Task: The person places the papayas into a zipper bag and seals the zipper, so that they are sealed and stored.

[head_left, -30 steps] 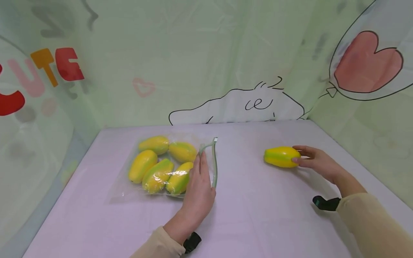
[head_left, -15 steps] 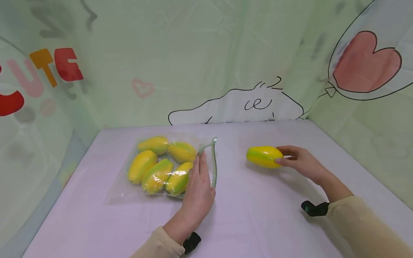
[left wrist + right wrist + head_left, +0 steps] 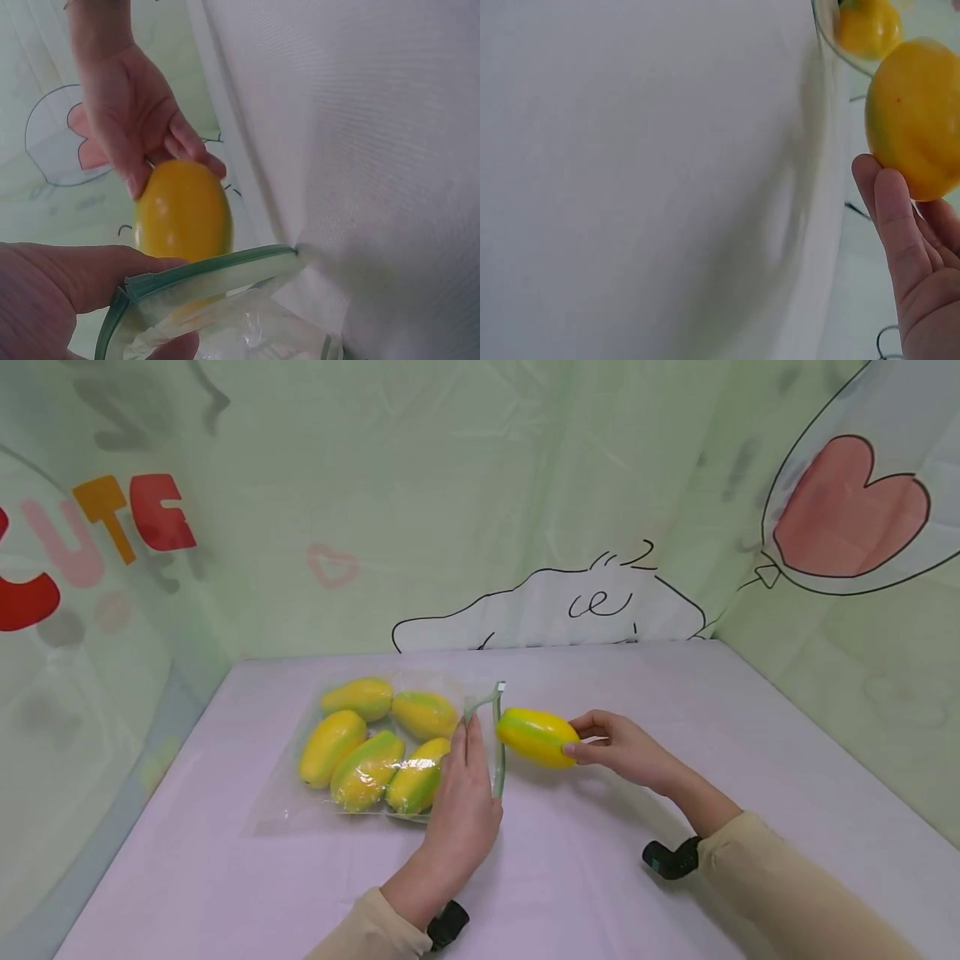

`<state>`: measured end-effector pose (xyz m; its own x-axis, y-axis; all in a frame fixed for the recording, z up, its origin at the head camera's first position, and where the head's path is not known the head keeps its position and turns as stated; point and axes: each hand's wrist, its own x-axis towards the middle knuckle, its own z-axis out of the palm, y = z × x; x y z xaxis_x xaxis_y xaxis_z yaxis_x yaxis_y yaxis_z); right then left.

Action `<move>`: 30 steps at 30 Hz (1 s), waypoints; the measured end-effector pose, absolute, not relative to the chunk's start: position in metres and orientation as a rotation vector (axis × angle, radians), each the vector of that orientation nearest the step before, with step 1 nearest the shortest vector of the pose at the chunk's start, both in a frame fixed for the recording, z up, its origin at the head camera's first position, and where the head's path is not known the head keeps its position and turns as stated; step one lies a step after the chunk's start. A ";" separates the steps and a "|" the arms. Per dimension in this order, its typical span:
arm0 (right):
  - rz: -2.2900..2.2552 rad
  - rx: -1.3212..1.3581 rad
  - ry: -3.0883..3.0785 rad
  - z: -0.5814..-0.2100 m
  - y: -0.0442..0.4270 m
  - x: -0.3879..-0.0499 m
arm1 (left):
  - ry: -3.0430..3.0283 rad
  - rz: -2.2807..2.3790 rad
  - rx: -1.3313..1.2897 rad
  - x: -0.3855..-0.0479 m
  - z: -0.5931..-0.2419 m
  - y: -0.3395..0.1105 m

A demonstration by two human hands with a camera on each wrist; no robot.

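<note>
A clear zip bag [image 3: 288, 806] with a green-edged mouth lies on its side on the table, several yellow-green papayas [image 3: 332, 747] inside it. At the bag's mouth is my left hand [image 3: 465, 802], its fingers stretched along the near side; in the left wrist view, the thumb and a finger hold the green rim [image 3: 217, 262] apart. My right hand [image 3: 626, 747] grips another papaya [image 3: 536, 737] by its right end, between thumb and fingers. That papaya's far end is right at the bag's mouth. The right wrist view shows the papaya [image 3: 919, 120] above the fingertips.
A pale lilac cloth covers the table [image 3: 585, 877]. Printed curtains [image 3: 480, 510] stand behind it and at both sides. Dark wrist cameras [image 3: 671, 858] stick out from both sleeves.
My right hand has carried its papaya leftward across the table, from the right side to the bag's mouth. The left hand and the bag have stayed in place.
</note>
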<state>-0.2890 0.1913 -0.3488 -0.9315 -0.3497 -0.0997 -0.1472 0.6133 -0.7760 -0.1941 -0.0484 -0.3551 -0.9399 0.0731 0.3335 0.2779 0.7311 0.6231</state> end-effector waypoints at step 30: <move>-1.187 -0.197 2.957 -0.345 0.093 -0.276 | -2.571 -0.958 -0.326 -0.193 -0.356 -0.050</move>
<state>-0.2757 0.0930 -0.3447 -0.9911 -0.0954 0.0924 -0.1328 0.7161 -0.6853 -0.1933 -0.0499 -0.3558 -0.9024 0.0835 0.4228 0.3399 0.7411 0.5790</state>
